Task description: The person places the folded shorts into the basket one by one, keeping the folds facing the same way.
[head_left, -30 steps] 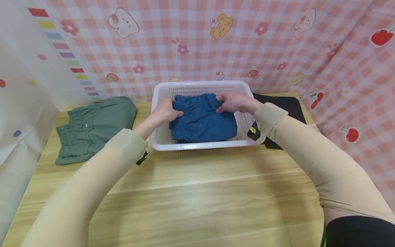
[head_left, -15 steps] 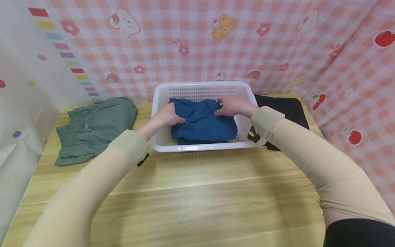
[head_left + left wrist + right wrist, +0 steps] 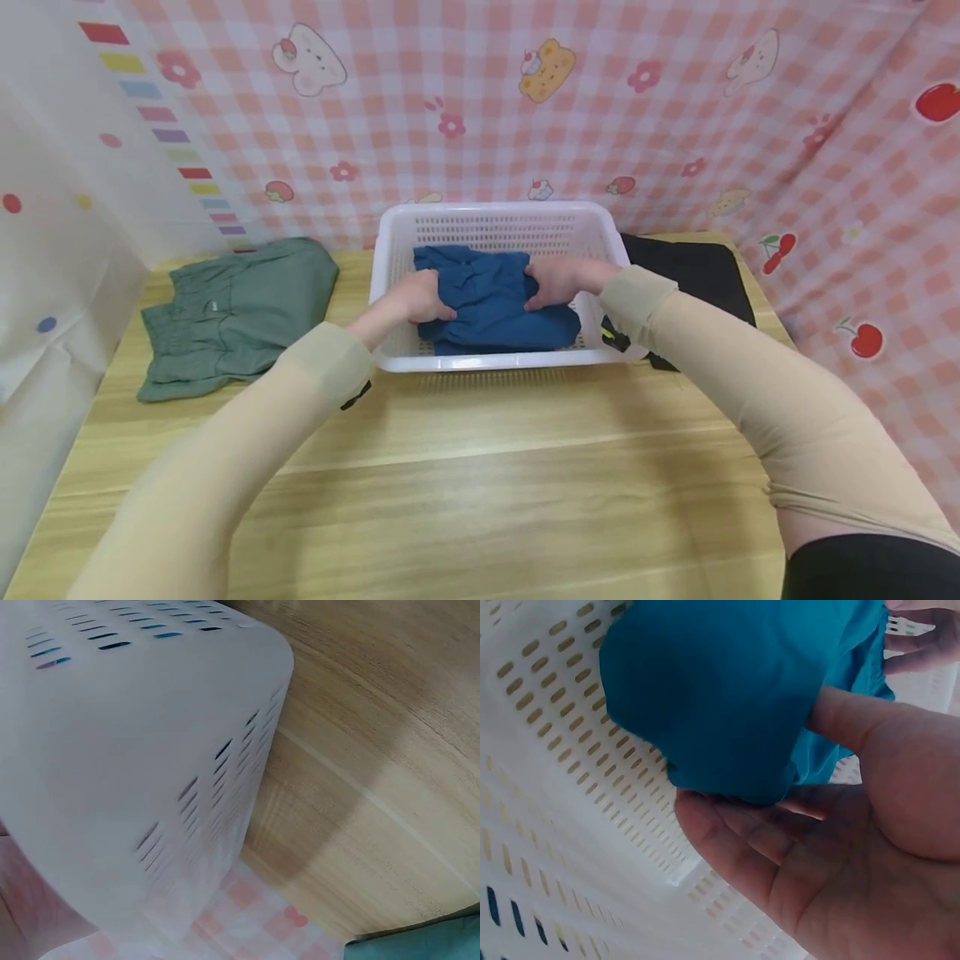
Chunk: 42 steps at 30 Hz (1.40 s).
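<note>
Folded blue pants (image 3: 487, 304) with gathered elastic lie inside a white slotted plastic basket (image 3: 506, 360). My left hand (image 3: 422, 297) grips their left side, its thumb on top of the cloth. On the right side, my right hand (image 3: 558, 280) holds the same pants. The right wrist view shows the right hand (image 3: 832, 847) with its thumb on the blue cloth (image 3: 712, 697) and its fingers under the edge. In the left wrist view the basket's outer wall (image 3: 135, 742) hides most of the left hand (image 3: 34, 907).
Folded green pants (image 3: 247, 308) lie on the wooden table (image 3: 480, 483) left of the basket. A black folded cloth or garment (image 3: 697, 275) lies to the right, partly behind the basket and right arm. A pink checked curtain (image 3: 480, 108) hangs behind the table.
Both hands have shifted the blue pants slightly toward the near side of the basket. The pants now lie flatter and lower in it. The green pants stay in place.
</note>
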Available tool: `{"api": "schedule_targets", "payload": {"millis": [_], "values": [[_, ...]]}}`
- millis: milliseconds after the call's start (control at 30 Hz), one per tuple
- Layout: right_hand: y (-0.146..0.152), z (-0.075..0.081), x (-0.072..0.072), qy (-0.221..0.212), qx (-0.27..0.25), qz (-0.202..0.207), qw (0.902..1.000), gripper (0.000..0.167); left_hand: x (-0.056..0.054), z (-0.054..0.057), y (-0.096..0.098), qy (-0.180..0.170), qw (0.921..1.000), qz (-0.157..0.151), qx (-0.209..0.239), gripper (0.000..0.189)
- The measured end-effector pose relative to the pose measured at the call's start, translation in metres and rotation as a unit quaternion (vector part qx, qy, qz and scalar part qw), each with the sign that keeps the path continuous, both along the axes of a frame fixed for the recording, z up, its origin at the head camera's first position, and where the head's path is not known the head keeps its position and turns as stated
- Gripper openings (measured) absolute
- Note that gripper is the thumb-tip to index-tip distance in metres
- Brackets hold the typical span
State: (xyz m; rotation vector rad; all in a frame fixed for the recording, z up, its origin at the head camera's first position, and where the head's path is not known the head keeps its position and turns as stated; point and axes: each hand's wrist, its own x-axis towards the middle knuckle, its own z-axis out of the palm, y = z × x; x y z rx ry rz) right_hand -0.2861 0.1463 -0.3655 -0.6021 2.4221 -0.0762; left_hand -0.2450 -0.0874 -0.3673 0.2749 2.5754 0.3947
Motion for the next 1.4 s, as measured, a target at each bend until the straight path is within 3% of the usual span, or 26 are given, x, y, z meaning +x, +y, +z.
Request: {"api": "schedule_targets", "payload": {"millis": [233,400,633,833,967,1167,1400], "values": [[-0.006,-0.004,0.001,-0.01,0.038,0.008,0.9992,0.076,0.002,-0.004,-0.001,-0.01,0.9999,0.005,-0.009,0.084],[-0.007,-0.002,0.002,-0.009,0.032,-0.004,0.9994,0.077,0.005,-0.004,-0.001,0.007,1.0,0.0,-0.004,0.083],[-0.002,0.009,0.005,0.013,-0.016,-0.035,0.9992,0.081,0.013,-0.005,-0.002,0.067,0.9975,0.003,0.023,0.08],[0.003,0.018,0.016,0.071,-0.059,-0.036,0.9951,0.078,0.019,-0.002,-0.003,0.118,0.9885,0.032,0.09,0.076],[0.004,0.023,0.028,0.113,-0.087,-0.046,0.9887,0.078,0.023,0.003,-0.005,0.154,0.9792,0.036,0.127,0.074],[0.003,0.027,0.047,0.177,-0.127,-0.05,0.9746,0.078,0.032,0.007,-0.011,0.191,0.97,0.036,0.146,0.072],[-0.002,0.026,0.075,0.241,-0.179,-0.038,0.9532,0.075,0.051,0.008,-0.018,0.237,0.9569,0.032,0.165,0.073]]}}
